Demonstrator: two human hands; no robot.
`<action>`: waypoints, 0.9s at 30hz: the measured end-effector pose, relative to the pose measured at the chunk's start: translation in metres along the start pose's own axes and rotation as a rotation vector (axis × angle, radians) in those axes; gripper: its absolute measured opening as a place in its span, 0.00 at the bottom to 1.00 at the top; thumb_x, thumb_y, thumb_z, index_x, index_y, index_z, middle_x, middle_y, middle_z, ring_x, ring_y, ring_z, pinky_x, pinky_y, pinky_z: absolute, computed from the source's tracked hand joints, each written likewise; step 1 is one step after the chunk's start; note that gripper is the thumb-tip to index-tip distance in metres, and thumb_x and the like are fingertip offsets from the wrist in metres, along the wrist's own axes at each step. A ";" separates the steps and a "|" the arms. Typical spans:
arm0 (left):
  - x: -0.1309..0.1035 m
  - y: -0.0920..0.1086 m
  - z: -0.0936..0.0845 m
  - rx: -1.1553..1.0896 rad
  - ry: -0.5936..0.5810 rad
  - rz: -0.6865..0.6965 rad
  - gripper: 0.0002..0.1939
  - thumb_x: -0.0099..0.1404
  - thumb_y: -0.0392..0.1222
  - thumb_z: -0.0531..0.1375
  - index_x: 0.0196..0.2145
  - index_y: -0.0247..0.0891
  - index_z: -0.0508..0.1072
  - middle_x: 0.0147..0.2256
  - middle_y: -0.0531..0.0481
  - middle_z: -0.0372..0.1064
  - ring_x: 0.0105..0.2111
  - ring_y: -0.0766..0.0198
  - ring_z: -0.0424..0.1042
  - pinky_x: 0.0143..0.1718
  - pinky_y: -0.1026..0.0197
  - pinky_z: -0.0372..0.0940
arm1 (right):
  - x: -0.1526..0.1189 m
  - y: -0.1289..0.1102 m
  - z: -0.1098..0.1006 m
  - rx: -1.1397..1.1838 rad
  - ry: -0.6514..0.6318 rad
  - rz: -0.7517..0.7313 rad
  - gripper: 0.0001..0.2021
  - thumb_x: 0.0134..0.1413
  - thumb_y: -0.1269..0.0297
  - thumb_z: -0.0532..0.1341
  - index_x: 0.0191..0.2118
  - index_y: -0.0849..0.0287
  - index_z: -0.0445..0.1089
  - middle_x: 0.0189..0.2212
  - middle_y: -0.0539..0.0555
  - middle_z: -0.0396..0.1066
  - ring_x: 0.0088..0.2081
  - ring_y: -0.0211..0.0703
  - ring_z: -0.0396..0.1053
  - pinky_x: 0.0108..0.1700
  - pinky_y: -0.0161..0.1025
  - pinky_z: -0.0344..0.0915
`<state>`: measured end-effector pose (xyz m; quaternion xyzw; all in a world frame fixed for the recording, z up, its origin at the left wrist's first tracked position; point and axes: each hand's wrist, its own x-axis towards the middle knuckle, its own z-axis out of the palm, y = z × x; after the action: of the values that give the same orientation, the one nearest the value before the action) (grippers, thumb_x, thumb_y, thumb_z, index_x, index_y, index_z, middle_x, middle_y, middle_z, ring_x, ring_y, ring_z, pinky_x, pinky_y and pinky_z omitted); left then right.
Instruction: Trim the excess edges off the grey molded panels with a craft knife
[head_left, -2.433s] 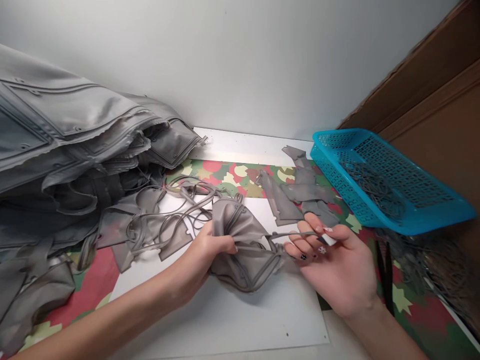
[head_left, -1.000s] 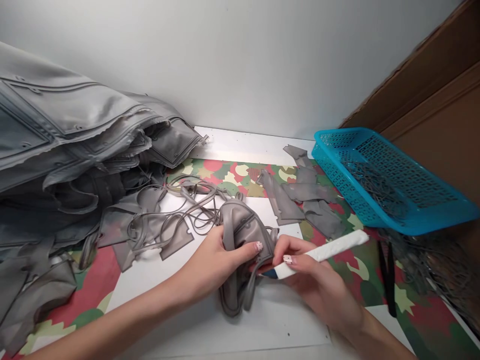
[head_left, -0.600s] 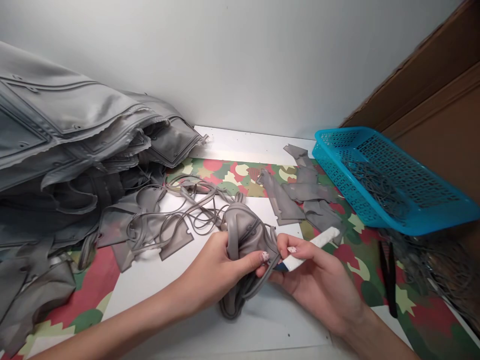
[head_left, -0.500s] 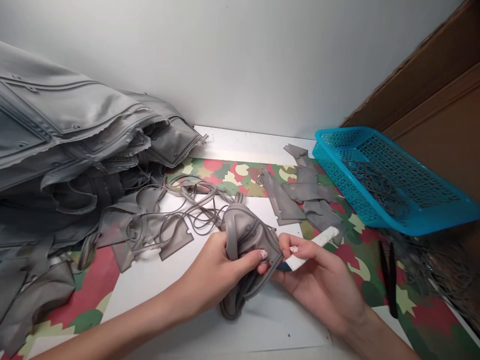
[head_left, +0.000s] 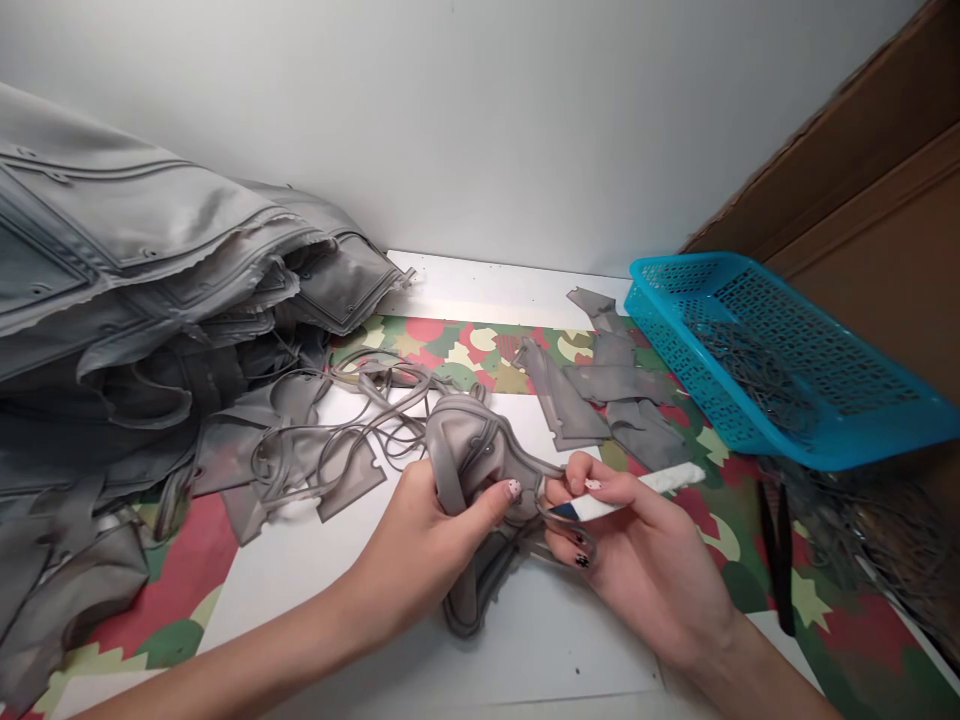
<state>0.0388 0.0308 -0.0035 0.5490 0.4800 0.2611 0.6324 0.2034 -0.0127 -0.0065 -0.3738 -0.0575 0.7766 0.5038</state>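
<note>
My left hand [head_left: 442, 530] is closed on a crumpled grey rubber-like sheet [head_left: 472, 440], thumb on top, with a band of it looping over the hand. Close by on the right, my right hand [head_left: 637, 550] grips a slim tool [head_left: 645, 488] wrapped in white, with a dark blue part towards the sheet. Its working tip is hidden by the fingers and the grey material. A thin grey strip at the sheet's right edge runs to the right fingertips. Loose grey cords and strips [head_left: 367, 410] lie in a tangle behind the left hand.
Grey moulded sheets [head_left: 187, 240] are piled high on the left. Flat grey pieces [head_left: 570, 400] lie behind the right hand. A blue basket [head_left: 825, 445] holding thin grey scraps stands at the right beside a cardboard box [head_left: 847, 180]. Black tweezers [head_left: 778, 560] lie on the patterned cover.
My right hand has shifted, and the white-wrapped tool lies flatter, its end further right. The sheet's right edge now stretches towards the right fingers. The left hand has moved slightly left.
</note>
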 end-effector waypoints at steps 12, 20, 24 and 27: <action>0.002 0.007 0.001 -0.090 -0.004 -0.112 0.10 0.58 0.43 0.58 0.24 0.36 0.65 0.22 0.56 0.66 0.25 0.68 0.65 0.28 0.68 0.61 | -0.005 -0.001 0.002 -0.251 0.146 -0.101 0.05 0.44 0.67 0.58 0.22 0.59 0.63 0.22 0.47 0.56 0.21 0.32 0.43 0.19 0.30 0.40; 0.001 0.007 0.000 -0.161 -0.008 -0.118 0.07 0.58 0.42 0.58 0.28 0.37 0.67 0.27 0.56 0.69 0.29 0.67 0.68 0.34 0.66 0.63 | -0.004 0.005 -0.002 -0.427 0.182 -0.336 0.08 0.46 0.62 0.61 0.23 0.58 0.64 0.19 0.45 0.53 0.20 0.31 0.44 0.18 0.28 0.42; 0.001 0.007 0.000 -0.199 0.006 -0.137 0.06 0.58 0.42 0.59 0.29 0.38 0.68 0.27 0.56 0.70 0.29 0.67 0.68 0.34 0.66 0.64 | -0.006 0.007 -0.008 -0.559 0.182 -0.435 0.08 0.50 0.61 0.58 0.25 0.57 0.64 0.16 0.45 0.54 0.19 0.31 0.48 0.18 0.27 0.45; 0.001 0.005 0.001 -0.212 0.013 -0.154 0.06 0.57 0.43 0.60 0.30 0.38 0.68 0.27 0.57 0.69 0.29 0.67 0.69 0.32 0.67 0.65 | -0.007 0.008 -0.010 -0.717 0.200 -0.533 0.08 0.53 0.61 0.56 0.27 0.56 0.65 0.16 0.45 0.56 0.20 0.32 0.52 0.19 0.28 0.48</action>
<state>0.0410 0.0329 0.0012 0.4388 0.4947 0.2646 0.7019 0.2053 -0.0254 -0.0141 -0.5700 -0.3676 0.5111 0.5279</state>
